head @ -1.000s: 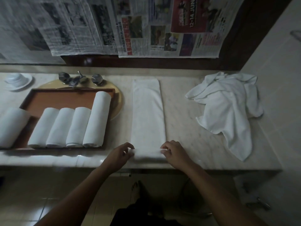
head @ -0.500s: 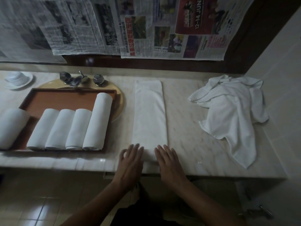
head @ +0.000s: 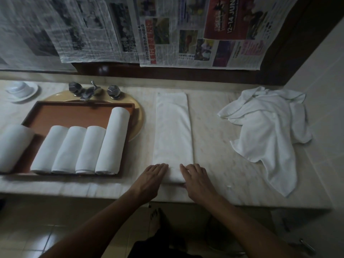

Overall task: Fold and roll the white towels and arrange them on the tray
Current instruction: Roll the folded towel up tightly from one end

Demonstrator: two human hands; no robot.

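Both hands lie flat, fingers straight, on the rolled near end of the folded towel (head: 173,131) on the counter (head: 214,164): left hand (head: 151,178), right hand (head: 198,180); neither grips it; four rolled towels (head: 80,149) lie side by side on the tray (head: 74,113); a crumpled towel (head: 268,133) lies well to the right.

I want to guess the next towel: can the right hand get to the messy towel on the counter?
Probably yes. The right hand rests open, and only bare counter lies between it and the crumpled towel.

Newspapers (head: 167,34) hang above faucet (head: 91,91) and saucer (head: 22,90).
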